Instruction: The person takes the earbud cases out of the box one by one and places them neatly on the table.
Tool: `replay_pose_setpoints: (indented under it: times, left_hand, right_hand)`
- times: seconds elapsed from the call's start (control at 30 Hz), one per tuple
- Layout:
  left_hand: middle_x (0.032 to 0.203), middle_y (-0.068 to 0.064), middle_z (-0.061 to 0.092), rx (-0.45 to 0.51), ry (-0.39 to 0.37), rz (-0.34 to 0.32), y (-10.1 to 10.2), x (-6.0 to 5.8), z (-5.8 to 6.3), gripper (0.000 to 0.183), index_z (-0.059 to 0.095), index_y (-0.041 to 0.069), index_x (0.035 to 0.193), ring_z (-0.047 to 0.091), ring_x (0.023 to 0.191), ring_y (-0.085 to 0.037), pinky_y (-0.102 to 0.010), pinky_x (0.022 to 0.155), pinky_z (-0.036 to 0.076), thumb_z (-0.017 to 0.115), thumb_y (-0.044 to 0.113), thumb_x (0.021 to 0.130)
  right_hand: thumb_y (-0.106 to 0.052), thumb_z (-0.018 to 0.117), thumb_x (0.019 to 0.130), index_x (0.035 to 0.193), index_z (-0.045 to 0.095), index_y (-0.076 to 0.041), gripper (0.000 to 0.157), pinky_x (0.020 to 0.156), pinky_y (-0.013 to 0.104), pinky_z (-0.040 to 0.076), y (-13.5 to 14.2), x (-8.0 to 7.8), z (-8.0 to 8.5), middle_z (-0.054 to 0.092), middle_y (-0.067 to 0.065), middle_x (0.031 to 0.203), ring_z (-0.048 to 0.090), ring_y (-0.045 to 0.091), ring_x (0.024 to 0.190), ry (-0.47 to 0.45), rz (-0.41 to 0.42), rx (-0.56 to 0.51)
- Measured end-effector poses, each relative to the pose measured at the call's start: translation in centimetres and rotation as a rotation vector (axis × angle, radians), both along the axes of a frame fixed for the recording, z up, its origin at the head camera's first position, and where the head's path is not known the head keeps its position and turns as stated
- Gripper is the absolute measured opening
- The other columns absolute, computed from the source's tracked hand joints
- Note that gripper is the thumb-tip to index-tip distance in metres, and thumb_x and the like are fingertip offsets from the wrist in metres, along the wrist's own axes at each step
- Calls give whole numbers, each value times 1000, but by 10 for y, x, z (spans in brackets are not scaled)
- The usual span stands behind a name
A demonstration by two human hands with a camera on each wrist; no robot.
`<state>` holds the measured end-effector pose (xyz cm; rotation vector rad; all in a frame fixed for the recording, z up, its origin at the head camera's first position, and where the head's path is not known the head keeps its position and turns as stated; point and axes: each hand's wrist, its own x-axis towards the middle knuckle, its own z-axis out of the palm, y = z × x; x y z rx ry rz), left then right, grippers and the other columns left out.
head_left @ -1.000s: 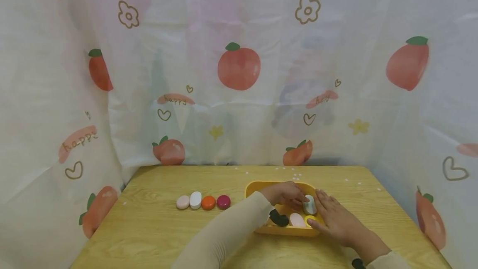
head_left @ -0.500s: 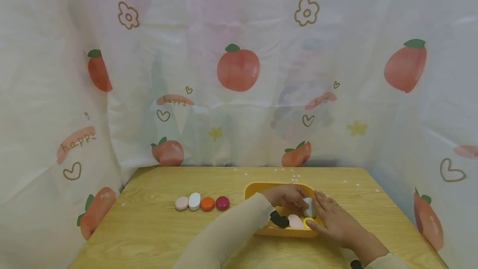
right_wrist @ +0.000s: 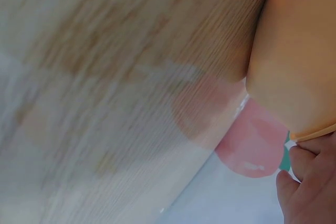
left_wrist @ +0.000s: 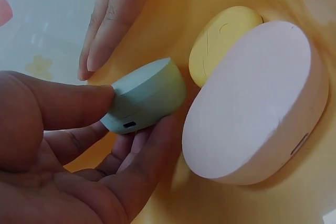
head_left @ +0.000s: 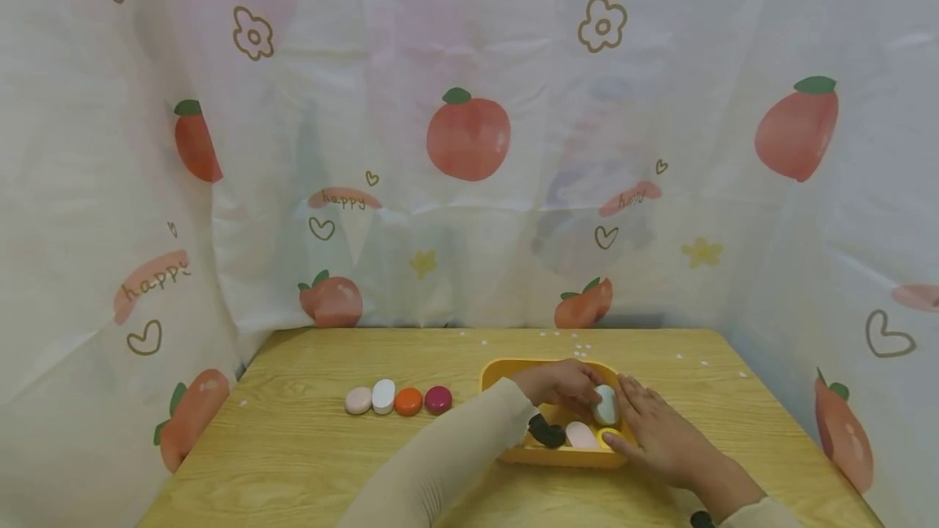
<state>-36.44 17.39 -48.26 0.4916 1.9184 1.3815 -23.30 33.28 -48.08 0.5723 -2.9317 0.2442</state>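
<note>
Pinching rounded green case [left_wrist: 148, 98], probably smooth plastic

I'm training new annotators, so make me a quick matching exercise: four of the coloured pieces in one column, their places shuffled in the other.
Pieces
1. green piece
2. white piece
3. magenta piece
4. yellow piece

Places
A. on the table, rightmost of four in a row
B. in the tray, next to the oval pink piece
C. held by the left hand
D. on the table, second from the left in the row

Right pairs: 1-C, 2-D, 3-A, 4-B
</note>
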Motion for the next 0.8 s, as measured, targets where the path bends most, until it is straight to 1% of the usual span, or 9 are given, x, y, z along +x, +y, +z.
replay_pose_setpoints:
  times: [0.2,0.33,0.5,0.8]
  left_hand:
    - [91,-14,64,32,-16,-15,-6,2,6,23,61,-3,112,66,87,-28,-47,79,56,60,-10,90]
    - [93,-13,64,63,-13,-29,-13,1,9,26,59,-3,115,65,87,-27,-47,79,56,59,-10,90]
    - [93,-13,62,85,-15,-21,-20,0,13,24,58,-3,114,63,84,-25,-46,77,57,57,-11,91]
    - [94,-13,64,86,-16,-3,-37,-3,18,23,58,-4,115,65,88,-27,-44,79,57,55,-8,93]
  right_hand:
    - [-56,46,98,143,38,10,80,109,60,23,1,-1,-3,25,26,153,23,42,140,23,12,19]
    - [-56,46,98,143,39,10,79,109,60,23,1,-1,-2,26,26,153,23,42,140,24,12,10]
    - [-55,47,98,142,40,11,79,109,60,23,0,-1,-2,26,27,153,23,42,140,26,12,5]
    - [-54,47,98,141,40,12,79,110,60,22,0,-2,-3,27,27,152,22,42,141,22,5,15]
